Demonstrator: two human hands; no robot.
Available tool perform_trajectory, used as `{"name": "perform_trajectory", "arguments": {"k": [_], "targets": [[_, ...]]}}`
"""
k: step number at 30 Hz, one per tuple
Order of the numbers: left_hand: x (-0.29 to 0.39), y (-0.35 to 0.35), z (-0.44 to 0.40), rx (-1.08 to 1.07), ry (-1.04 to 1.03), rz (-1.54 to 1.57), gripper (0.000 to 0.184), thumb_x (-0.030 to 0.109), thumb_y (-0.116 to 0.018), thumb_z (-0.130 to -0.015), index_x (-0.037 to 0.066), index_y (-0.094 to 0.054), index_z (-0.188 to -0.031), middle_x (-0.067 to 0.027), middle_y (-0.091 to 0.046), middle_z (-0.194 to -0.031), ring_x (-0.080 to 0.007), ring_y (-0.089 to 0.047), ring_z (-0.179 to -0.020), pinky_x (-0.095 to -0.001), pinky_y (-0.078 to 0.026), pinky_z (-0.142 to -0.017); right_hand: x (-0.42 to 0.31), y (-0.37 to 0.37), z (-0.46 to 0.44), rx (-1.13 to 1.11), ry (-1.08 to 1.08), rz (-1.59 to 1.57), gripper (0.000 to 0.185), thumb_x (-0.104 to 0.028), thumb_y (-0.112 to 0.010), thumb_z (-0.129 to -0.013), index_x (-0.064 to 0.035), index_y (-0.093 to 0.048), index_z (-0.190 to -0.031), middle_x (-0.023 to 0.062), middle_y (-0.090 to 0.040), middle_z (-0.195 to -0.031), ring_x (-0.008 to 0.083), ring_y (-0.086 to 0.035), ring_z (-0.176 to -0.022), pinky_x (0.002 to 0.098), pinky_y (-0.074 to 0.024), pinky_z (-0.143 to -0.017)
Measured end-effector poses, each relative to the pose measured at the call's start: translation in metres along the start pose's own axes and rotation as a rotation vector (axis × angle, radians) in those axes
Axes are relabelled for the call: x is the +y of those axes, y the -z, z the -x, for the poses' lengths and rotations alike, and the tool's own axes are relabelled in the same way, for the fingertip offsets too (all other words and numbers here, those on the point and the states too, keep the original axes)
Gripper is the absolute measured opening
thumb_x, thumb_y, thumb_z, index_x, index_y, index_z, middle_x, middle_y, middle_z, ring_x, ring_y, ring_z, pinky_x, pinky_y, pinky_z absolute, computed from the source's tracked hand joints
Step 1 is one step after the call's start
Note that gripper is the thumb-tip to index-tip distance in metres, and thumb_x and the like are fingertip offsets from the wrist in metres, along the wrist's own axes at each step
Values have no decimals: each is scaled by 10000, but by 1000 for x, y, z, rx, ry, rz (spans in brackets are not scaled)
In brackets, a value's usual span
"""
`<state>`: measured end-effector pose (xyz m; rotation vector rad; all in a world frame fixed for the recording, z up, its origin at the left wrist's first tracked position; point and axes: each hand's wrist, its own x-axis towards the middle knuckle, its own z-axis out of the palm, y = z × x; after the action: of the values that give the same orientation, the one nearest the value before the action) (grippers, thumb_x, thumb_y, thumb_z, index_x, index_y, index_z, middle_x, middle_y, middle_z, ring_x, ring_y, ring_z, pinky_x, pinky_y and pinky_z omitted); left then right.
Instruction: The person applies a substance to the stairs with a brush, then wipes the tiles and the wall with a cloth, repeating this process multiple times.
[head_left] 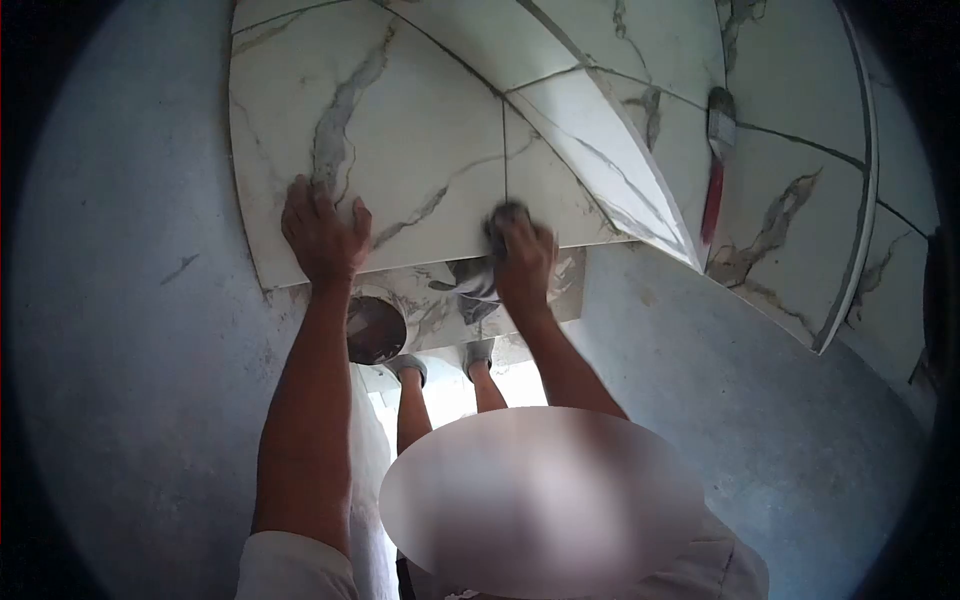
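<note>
My left hand lies with fingers spread on a white, grey-veined tile near its front edge. Closer to the right end of that edge, my right hand presses a dark grey rag against the tile, beside a dark joint line. Motion blurs the fingers and the rag. Grey cloth-like folds show just below the tile edge, left of my right wrist; I cannot tell whether they belong to the same rag.
A paintbrush with a red handle rests on the tiles to the right. Below the tile edge sits a round dark bowl, near my feet. A raised tile edge runs diagonally at right. Grey walls flank both sides.
</note>
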<state>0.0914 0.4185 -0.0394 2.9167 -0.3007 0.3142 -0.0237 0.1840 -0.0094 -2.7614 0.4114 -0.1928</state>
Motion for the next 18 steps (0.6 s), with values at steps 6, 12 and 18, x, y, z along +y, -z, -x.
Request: {"name": "perform_trajectory", "arguments": {"k": [6, 12, 18], "targets": [[1, 5, -1, -16, -23, -52, 554, 378, -647, -791, 16, -493, -1180, -225, -453, -1331, -405, -441, -1231, -525, -378, -990, -11, -6, -78, 33, 13, 81, 256, 4, -576, -714, -111, -674, -920, 14, -648, -1045, 290, -554, -937, 453, -407, -843], [-3, -4, 1, 16, -17, 16, 562, 385, -649, -790, 9, -488, -1175, -222, -445, -1336, -396, -438, -1240, -526, -378, -984, -2, 0, -17, 1, -7, -1, 283, -39, -621, -748, -118, -653, -1018, 71, -635, -1157, 320, -556, -970, 452, -415, -829], [-2, -3, 0, 19, 20, 38, 557, 380, -640, -792, 14, -488, -1183, -222, -453, -1328, -395, -445, -1234, -516, -375, -988, 26, 61, 99, -387, -191, -34, 318, 61, -622, -656, -44, -678, -951, 139, -662, -1041, 344, -591, -979, 438, -466, -815]]}}
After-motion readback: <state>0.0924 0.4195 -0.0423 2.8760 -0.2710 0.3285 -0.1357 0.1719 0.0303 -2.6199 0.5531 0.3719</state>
